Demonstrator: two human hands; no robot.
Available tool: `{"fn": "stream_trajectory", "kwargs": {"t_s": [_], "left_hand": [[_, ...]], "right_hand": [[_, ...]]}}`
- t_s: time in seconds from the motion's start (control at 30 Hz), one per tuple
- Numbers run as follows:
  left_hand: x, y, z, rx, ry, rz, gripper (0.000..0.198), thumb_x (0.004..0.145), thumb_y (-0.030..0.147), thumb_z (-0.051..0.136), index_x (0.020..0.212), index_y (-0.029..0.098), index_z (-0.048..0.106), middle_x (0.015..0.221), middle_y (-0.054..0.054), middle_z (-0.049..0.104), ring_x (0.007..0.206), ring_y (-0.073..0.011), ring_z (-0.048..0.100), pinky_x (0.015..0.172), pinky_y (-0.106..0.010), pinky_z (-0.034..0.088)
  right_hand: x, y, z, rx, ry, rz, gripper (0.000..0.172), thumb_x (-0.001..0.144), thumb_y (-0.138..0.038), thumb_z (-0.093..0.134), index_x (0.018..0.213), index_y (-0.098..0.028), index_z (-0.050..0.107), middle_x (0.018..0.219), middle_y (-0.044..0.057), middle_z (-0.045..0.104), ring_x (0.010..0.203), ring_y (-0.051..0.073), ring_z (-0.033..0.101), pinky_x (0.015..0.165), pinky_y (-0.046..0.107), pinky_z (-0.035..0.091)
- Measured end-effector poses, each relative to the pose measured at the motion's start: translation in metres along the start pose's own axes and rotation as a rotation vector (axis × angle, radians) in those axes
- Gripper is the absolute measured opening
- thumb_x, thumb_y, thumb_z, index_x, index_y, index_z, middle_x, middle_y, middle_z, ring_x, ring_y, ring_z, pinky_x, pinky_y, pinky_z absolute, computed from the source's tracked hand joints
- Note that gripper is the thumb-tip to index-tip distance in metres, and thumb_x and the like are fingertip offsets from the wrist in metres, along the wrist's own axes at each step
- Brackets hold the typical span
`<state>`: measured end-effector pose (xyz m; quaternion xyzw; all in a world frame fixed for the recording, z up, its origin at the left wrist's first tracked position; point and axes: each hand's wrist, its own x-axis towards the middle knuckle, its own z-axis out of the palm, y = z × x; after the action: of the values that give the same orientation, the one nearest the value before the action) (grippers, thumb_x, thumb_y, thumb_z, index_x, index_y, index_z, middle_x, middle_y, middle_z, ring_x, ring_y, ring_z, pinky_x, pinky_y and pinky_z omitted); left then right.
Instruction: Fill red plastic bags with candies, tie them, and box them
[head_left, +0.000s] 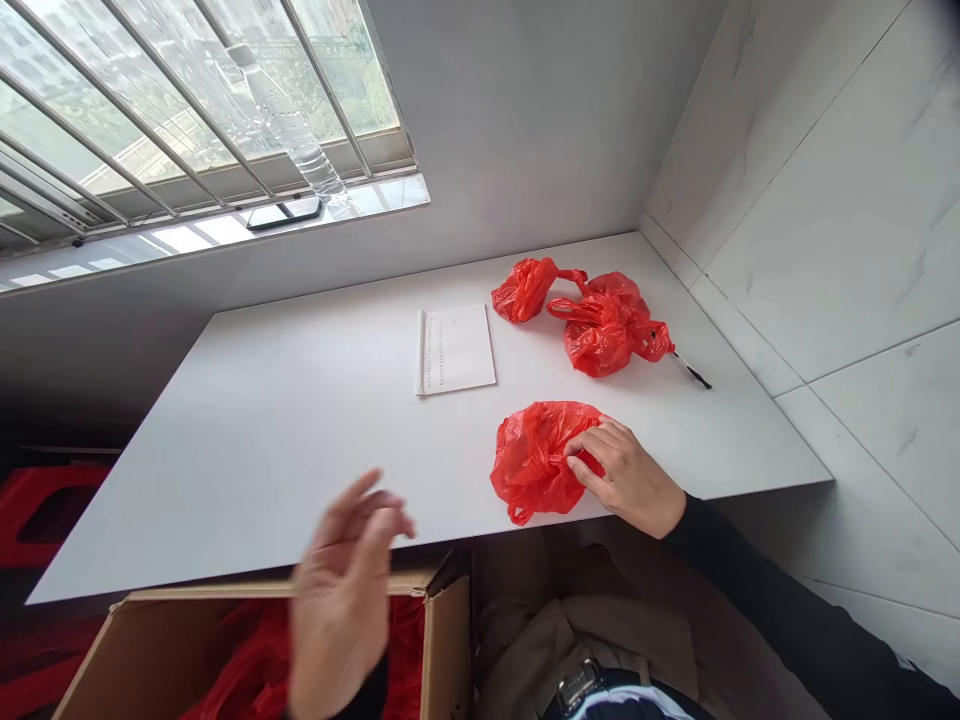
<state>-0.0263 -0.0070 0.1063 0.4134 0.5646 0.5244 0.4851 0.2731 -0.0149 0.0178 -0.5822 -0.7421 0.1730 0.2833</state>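
Note:
A crumpled red plastic bag (534, 455) lies near the front edge of the white table, its contents hidden. My right hand (626, 470) pinches the bag at its gathered right side with thumb and fingers. Over the cardboard box (444, 640) in front of the table, my left hand (349, 590) is raised and slightly blurred, its fingers apart and nothing in them. Red plastic material (255, 660) fills part of that box.
Several red bags (604, 320) sit at the table's back right, with a thin black-and-white stick (691, 370) poking out. A sheet of dotted paper (456, 348) lies mid-table (300, 420). The windowsill carries a clear bottle (296, 130) and a phone (285, 213).

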Motion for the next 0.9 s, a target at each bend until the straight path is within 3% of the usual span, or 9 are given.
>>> {"fn": "stream_trajectory", "kwargs": {"t_s": [0.07,0.13,0.33,0.43,0.5,0.63,0.73,0.8,0.9], "left_hand": [[0.0,-0.017,0.017,-0.052,-0.139,-0.078,0.047,0.079,0.036,0.081,0.121,0.019,0.068,0.095,-0.005,0.071,0.075,-0.015,0.065,0.072,-0.03,0.057],[0.0,-0.031,0.032,-0.038,-0.238,-0.088,0.042,0.084,0.038,0.076,0.123,0.021,0.067,0.098,-0.005,0.071,0.077,-0.0148,0.066,0.074,-0.03,0.057],[-0.001,-0.06,0.068,0.374,-0.33,0.186,0.031,0.1,0.039,0.05,0.103,0.018,0.073,0.056,0.001,0.06,0.057,-0.017,0.06,0.069,-0.035,0.054],[0.0,-0.077,0.088,0.497,-0.378,0.343,0.023,0.093,0.033,0.061,0.109,0.023,0.075,0.092,-0.007,0.073,0.088,-0.0245,0.065,0.086,-0.041,0.049],[0.004,-0.086,0.095,0.586,-0.412,0.438,0.024,0.088,0.029,0.064,0.109,0.027,0.076,0.101,-0.008,0.073,0.094,-0.0273,0.062,0.089,-0.043,0.044],[0.025,-0.093,0.078,0.7,-0.334,0.528,0.014,0.091,0.026,0.061,0.092,0.025,0.075,0.088,-0.006,0.071,0.085,-0.0249,0.059,0.082,-0.041,0.042],[0.038,-0.088,0.054,0.712,-0.149,0.528,0.015,0.095,0.03,0.058,0.094,0.021,0.07,0.086,-0.005,0.066,0.078,-0.0215,0.058,0.074,-0.037,0.045],[0.038,-0.082,0.048,0.704,-0.062,0.521,0.019,0.096,0.031,0.057,0.107,0.02,0.067,0.099,-0.007,0.065,0.084,-0.0212,0.059,0.072,-0.035,0.048],[0.028,-0.074,0.059,0.734,-0.106,0.61,0.047,0.093,0.031,0.062,0.138,0.02,0.054,0.131,-0.013,0.057,0.119,-0.0273,0.055,0.093,-0.042,0.05]], "right_hand": [[-0.002,-0.002,0.0,0.01,-0.002,0.002,0.009,0.099,-0.018,0.051,0.096,-0.022,0.058,0.093,0.0,0.069,0.09,0.02,0.06,0.111,0.05,0.034],[-0.004,-0.004,0.0,0.016,-0.001,0.006,0.01,0.099,-0.018,0.051,0.097,-0.023,0.059,0.094,0.0,0.07,0.091,0.021,0.06,0.113,0.051,0.033],[-0.006,-0.005,0.002,0.037,0.01,-0.011,0.016,0.097,-0.017,0.055,0.109,-0.023,0.064,0.099,0.002,0.073,0.094,0.022,0.063,0.114,0.053,0.033],[-0.005,-0.008,0.003,0.032,0.01,-0.021,0.015,0.097,-0.017,0.056,0.106,-0.024,0.066,0.095,0.001,0.072,0.091,0.022,0.062,0.113,0.052,0.035],[-0.005,-0.01,0.0,0.041,0.016,-0.024,0.014,0.096,-0.016,0.055,0.102,-0.024,0.065,0.093,0.0,0.071,0.089,0.021,0.061,0.113,0.051,0.035],[-0.015,-0.005,-0.014,0.097,0.081,0.079,0.011,0.097,-0.018,0.051,0.096,-0.024,0.061,0.093,0.0,0.069,0.092,0.021,0.062,0.109,0.048,0.039],[-0.028,0.004,-0.029,0.132,0.194,0.306,0.011,0.098,-0.027,0.051,0.097,-0.024,0.061,0.094,0.003,0.066,0.093,0.023,0.062,0.087,0.04,0.051],[-0.033,0.005,-0.034,0.151,0.233,0.392,0.013,0.098,-0.031,0.052,0.104,-0.025,0.062,0.103,0.005,0.066,0.1,0.025,0.061,0.08,0.038,0.053],[-0.028,-0.004,-0.033,0.202,0.21,0.315,0.034,0.097,-0.037,0.056,0.129,-0.027,0.055,0.127,0.006,0.062,0.121,0.026,0.054,0.098,0.042,0.05]]}}
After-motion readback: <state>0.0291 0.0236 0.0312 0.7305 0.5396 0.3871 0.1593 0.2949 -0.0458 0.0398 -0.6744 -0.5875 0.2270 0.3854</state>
